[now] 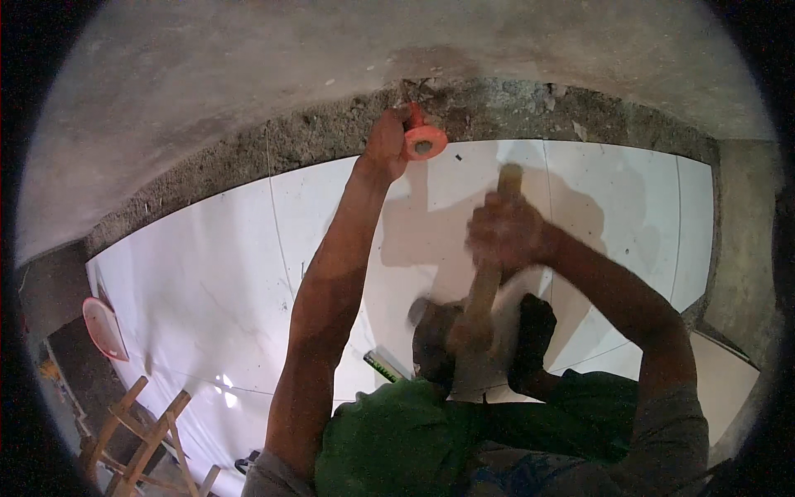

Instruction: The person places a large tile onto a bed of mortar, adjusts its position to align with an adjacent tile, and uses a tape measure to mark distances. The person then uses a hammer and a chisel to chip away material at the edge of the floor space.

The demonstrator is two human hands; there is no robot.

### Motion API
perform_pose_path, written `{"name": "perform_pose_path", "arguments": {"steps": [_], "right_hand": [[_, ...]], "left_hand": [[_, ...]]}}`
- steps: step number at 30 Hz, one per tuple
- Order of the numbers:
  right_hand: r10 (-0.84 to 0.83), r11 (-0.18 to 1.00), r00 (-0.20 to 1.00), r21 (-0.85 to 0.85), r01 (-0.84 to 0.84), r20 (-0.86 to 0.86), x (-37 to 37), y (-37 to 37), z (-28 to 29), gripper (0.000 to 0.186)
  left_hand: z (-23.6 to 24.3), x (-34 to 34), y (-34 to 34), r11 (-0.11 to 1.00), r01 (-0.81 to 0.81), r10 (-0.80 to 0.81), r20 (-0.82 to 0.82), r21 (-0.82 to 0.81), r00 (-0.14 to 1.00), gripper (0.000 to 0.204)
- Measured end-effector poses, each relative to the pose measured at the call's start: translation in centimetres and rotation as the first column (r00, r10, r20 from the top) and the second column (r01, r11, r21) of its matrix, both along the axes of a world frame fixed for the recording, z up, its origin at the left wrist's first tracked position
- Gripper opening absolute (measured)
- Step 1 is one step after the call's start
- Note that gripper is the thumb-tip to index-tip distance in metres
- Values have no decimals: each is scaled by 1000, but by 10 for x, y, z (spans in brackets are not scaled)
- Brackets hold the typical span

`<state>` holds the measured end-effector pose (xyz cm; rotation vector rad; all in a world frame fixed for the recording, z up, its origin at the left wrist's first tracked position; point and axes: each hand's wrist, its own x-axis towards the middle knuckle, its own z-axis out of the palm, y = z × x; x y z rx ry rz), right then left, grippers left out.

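My left hand (pixel 387 142) reaches far forward, closed round the orange grip of a chisel (pixel 426 139). Its round hand guard and grey struck end face me, and its far end points into the rough, chipped strip (pixel 497 108) at the foot of the wall. Nearer to me, my right hand (pixel 507 232) is wrapped round the wooden handle (pixel 484 294) of a hammer. Motion smears the hammer's lower end, so its head is not clear. The hammer is apart from the chisel.
Large white tiles (pixel 224 240) cover the floor up to the chipped strip below the grey wall (pixel 348 50). A dark shoe (pixel 534 335) of mine stands on them. A wooden frame (pixel 149 431), a pink-rimmed dish-like thing (pixel 105 329) and a thin green-and-black packet (pixel 383 366) lie about.
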<state>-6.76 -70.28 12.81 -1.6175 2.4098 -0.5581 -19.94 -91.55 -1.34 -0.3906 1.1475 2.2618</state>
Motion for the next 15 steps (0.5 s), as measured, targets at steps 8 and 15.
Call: {"name": "perform_pose_path", "arguments": {"steps": [8, 15], "right_hand": [[-568, 772, 823, 365, 521, 27, 27, 15, -72, 32], [-485, 869, 781, 322, 377, 395, 82, 5, -50, 35]], "left_hand": [[16, 8, 12, 959, -71, 69, 15, 274, 997, 30], [42, -37, 17, 883, -102, -280, -689, -458, 668, 28]]}}
